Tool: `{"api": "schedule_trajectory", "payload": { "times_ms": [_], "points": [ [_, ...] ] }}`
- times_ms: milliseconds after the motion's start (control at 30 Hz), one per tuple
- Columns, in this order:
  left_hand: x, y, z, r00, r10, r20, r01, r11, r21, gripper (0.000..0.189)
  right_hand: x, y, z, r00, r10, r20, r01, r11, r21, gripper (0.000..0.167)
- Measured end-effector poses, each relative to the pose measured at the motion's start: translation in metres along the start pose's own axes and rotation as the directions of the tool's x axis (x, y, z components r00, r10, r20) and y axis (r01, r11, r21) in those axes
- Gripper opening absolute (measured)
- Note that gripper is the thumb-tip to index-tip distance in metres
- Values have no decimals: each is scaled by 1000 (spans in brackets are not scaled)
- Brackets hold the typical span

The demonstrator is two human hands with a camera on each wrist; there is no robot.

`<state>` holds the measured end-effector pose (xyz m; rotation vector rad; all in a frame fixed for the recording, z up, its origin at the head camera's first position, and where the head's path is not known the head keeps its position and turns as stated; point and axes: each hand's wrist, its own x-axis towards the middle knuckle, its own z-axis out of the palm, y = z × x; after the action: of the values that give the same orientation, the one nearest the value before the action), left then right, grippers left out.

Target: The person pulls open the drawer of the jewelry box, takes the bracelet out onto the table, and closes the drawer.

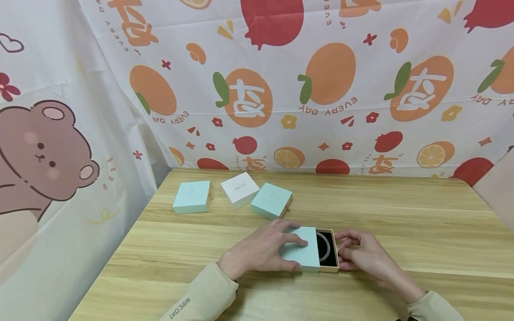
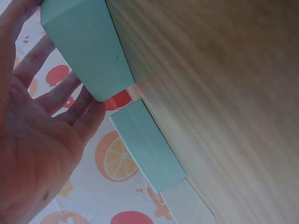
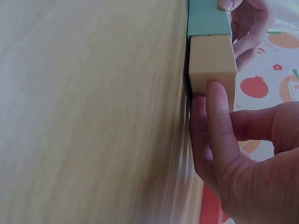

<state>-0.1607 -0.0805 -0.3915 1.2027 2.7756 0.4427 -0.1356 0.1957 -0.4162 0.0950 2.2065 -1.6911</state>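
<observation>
A pale teal drawer-style box [image 1: 309, 257] lies on the wooden table, its cream inner tray [image 1: 329, 269] partly out to the right. A ring-shaped bangle [image 1: 327, 247] sits on the tray's black lining, its left part covered by the sleeve. My left hand [image 1: 267, 247] holds the sleeve, thumb at the near edge, index finger on top, other fingers at the far side. With bent fingers spread along the tray's right end, my right hand [image 1: 367, 256] touches it. In the right wrist view a fingertip [image 3: 215, 88] presses that end face [image 3: 201, 80].
Behind, a teal box [image 1: 192, 196] stands at the left, a white box [image 1: 240, 189] in the middle, and another teal box [image 1: 271, 199] just beyond my left hand. A fruit-print cloth [image 1: 289, 98] hangs behind the table's far edge.
</observation>
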Motion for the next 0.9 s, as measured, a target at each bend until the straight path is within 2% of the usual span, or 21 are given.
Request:
{"api": "schedule_trajectory", "payload": {
  "times_ms": [433, 900],
  "points": [
    [0, 2, -1, 1000, -20, 22, 20, 1000, -19, 48, -1, 1, -1, 1000, -2, 3, 2, 1000, 4, 38],
    [0, 0, 0, 1000, -1, 6, 1, 1000, -6, 47, -1, 2, -6, 1000, -17, 22, 17, 1000, 8, 38]
  ]
}}
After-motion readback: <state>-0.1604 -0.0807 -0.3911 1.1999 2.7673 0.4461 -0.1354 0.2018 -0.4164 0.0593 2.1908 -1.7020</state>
